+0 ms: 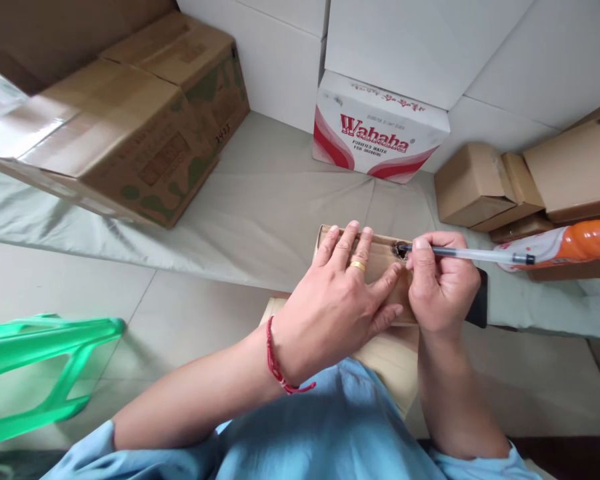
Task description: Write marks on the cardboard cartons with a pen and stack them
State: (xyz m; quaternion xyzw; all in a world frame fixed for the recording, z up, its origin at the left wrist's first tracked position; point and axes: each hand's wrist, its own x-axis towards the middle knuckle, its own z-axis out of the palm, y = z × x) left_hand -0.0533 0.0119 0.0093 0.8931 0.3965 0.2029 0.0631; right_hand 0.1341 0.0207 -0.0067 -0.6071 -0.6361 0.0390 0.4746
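A small cardboard box point(380, 267) lies in front of me on the edge of the cloth-covered surface, with a dark ragged hole point(399, 250) near its far right side. Across its left part rests my left hand point(347, 287), flat with fingers spread, a gold ring on one finger. My right hand point(440, 280) is closed around a clear pen point(490, 255), whose tip end points left at the hole. Whether the tip touches the cardboard I cannot tell. Partly behind my right wrist is a flat black object point(479, 300).
Large brown cartons point(130, 127) stand at the left. A white and red Wahaha box point(377, 127) leans by the wall. Smaller cardboard boxes point(475, 183) and an orange-and-white bottle-like object point(575, 243) are at the right. A green plastic stool point(75, 337) stands on the floor, lower left.
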